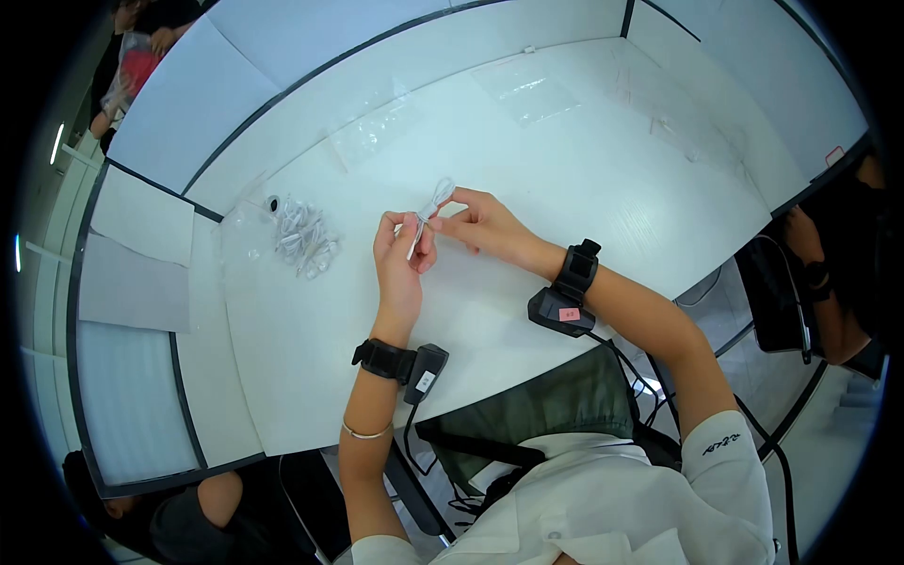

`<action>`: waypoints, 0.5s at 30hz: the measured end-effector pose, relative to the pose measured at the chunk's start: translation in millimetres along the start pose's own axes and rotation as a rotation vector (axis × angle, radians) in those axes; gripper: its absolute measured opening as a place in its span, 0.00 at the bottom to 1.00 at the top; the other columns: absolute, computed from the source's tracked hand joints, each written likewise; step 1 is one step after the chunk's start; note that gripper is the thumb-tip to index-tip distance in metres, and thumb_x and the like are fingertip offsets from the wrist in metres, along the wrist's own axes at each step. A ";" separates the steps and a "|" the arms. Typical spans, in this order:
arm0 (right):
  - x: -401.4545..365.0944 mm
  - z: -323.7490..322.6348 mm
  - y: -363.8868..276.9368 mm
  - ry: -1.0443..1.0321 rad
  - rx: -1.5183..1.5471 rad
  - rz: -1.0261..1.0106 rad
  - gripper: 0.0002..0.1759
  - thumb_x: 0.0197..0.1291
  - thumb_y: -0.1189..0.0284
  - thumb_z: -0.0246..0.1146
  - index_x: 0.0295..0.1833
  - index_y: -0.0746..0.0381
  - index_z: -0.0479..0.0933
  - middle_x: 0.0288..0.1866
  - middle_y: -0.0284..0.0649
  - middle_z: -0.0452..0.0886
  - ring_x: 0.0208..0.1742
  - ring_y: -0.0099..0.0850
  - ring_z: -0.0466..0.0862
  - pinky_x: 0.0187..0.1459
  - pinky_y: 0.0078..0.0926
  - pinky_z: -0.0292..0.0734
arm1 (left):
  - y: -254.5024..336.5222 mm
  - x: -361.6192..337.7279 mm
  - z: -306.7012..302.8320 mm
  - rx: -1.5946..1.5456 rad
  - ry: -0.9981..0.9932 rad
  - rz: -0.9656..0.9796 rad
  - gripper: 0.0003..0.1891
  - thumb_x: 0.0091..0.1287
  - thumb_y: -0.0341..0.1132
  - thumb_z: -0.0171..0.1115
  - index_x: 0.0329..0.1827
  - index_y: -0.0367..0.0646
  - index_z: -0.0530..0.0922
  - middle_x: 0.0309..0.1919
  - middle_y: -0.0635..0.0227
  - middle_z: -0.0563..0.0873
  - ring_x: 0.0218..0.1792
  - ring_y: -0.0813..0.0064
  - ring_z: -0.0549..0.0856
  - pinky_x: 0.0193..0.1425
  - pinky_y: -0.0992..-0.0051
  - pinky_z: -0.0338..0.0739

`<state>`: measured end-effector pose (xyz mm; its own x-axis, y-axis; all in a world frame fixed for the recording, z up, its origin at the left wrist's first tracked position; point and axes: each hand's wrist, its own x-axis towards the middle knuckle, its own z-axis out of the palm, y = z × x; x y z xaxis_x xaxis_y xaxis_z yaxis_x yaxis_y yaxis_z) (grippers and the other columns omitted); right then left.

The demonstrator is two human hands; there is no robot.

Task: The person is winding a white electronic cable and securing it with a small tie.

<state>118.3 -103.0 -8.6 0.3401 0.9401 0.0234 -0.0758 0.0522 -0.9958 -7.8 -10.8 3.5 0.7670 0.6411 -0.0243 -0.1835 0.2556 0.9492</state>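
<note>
A small looped bundle of white cable (440, 195) is held up over the white table, its loop pointing away from me and its ends hanging down. My left hand (403, 256) is closed around the lower part of the bundle. From the other side, my right hand (488, 226) pinches at its middle with thumb and forefinger. The exact grip of the fingertips is too small to make out. Left of my hands lies a tangled pile of white cables (306, 242).
Clear plastic bags (537, 97) lie toward the back of the white table (603, 188), near low partition walls (301, 113). Black wrist devices (563, 299) trail cables toward my lap. Other people (829, 254) sit or stand beyond the partitions.
</note>
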 end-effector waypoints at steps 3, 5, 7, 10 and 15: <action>1.7 -2.9 4.9 0.003 -0.019 -0.033 0.15 0.61 0.63 0.62 0.47 0.62 0.74 0.18 0.29 0.76 0.18 0.13 0.63 0.21 0.16 0.56 | 0.7 1.4 -3.9 -0.067 -0.072 -0.043 0.10 0.73 0.37 0.46 0.32 0.44 0.66 0.21 0.72 0.70 0.17 0.83 0.64 0.23 0.82 0.57; 0.4 -1.8 3.7 0.026 -0.033 -0.055 0.13 0.62 0.65 0.61 0.46 0.62 0.74 0.17 0.29 0.76 0.18 0.13 0.63 0.22 0.17 0.55 | -0.5 1.6 -5.4 -0.070 -0.082 -0.046 0.10 0.73 0.37 0.47 0.32 0.44 0.66 0.22 0.72 0.71 0.20 0.82 0.66 0.26 0.82 0.60; -1.3 -0.7 1.8 0.036 -0.047 -0.083 0.11 0.62 0.66 0.61 0.44 0.62 0.74 0.17 0.29 0.76 0.17 0.13 0.62 0.22 0.17 0.54 | -0.9 2.5 -6.4 -0.023 -0.074 -0.042 0.10 0.73 0.38 0.47 0.32 0.44 0.68 0.23 0.72 0.73 0.23 0.82 0.69 0.30 0.82 0.62; -4.1 0.6 -5.3 0.030 -0.084 -0.105 0.09 0.62 0.67 0.60 0.41 0.62 0.73 0.17 0.29 0.76 0.17 0.13 0.62 0.22 0.17 0.54 | -0.6 3.0 -6.7 0.085 -0.043 -0.025 0.10 0.72 0.39 0.49 0.33 0.44 0.70 0.26 0.71 0.76 0.27 0.81 0.72 0.36 0.82 0.65; -4.9 -2.2 -7.4 0.026 -0.132 -0.086 0.07 0.63 0.68 0.59 0.38 0.60 0.72 0.14 0.25 0.68 0.17 0.12 0.57 0.22 0.17 0.48 | -1.1 2.6 -3.7 0.106 -0.025 -0.015 0.09 0.72 0.39 0.50 0.38 0.43 0.72 0.29 0.71 0.78 0.30 0.80 0.72 0.38 0.81 0.67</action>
<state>119.2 -108.7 -1.5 0.3641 0.9249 0.1089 0.0784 0.0861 -0.9932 -7.9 -6.7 1.2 0.7845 0.6193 -0.0322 -0.1066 0.1859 0.9768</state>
